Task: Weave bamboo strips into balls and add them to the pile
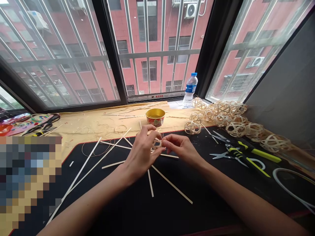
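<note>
Above the black mat (118, 203), my left hand (142, 147) curls its fingers and thumb around a small woven bamboo piece (157, 143). Pale flat bamboo strips (172, 184) spread outward beneath my hands in several directions; whether they join the woven piece is hidden by my fingers. My right hand (180, 147) meets it from the right, thumb and forefinger pinched at the piece's edge on what looks like a thin strip. More long strips (85, 170) lie crossed on the mat to the left.
A gold tin (155, 114) stands just beyond my hands. Woven bamboo balls (236, 127) pile up at the right, near a water bottle (190, 90). Scissors (222, 155) and yellow-handled pliers (258, 152) lie on the mat's right side. Behind is a barred window (157, 54).
</note>
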A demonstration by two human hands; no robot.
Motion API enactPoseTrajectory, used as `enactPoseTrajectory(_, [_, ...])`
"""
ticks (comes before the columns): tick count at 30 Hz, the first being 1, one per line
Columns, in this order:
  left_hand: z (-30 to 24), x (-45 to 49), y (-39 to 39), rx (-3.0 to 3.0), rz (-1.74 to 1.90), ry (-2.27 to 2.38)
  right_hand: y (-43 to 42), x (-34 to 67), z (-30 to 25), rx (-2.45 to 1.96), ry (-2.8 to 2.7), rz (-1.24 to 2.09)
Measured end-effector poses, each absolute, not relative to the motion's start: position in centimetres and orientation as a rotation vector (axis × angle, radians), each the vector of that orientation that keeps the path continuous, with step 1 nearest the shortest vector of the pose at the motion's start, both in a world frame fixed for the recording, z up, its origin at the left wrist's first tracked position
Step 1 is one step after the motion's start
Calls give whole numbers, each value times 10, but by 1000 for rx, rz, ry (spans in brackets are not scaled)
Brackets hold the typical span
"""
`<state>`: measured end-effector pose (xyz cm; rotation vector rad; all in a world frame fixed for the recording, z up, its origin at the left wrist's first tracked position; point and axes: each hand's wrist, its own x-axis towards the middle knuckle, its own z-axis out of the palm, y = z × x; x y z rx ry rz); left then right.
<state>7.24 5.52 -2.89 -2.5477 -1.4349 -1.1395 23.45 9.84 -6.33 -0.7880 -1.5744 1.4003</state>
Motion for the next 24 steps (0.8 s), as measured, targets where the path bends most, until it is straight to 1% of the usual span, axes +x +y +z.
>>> enactPoseTrajectory(5, [-33, 73, 55, -2478, -933, -1378, 96, 233, -69, -844, -1589, 1317])
enactPoseTrajectory(8, [-34, 73, 58, -2518, -891, -1397, 93, 232, -73, -872, -1588, 1228])
enactPoseTrajectory(12, [-35, 72, 62, -2629, -991, -1539, 90, 232, -72, -862, -1592, 1043])
enactPoseTrajectory(15, [-37, 73, 63, -2637, -1094, -1676, 90, 232, -72, -807, -1622, 836])
enactPoseTrajectory(18, [-38, 75, 64, -2674, -1190, -1714, 90, 232, -73, -754, -1649, 644])
enactPoseTrajectory(24, [-36, 79, 63, -2670, -1353, -1701, 88, 235, -74, -714, -1692, 521])
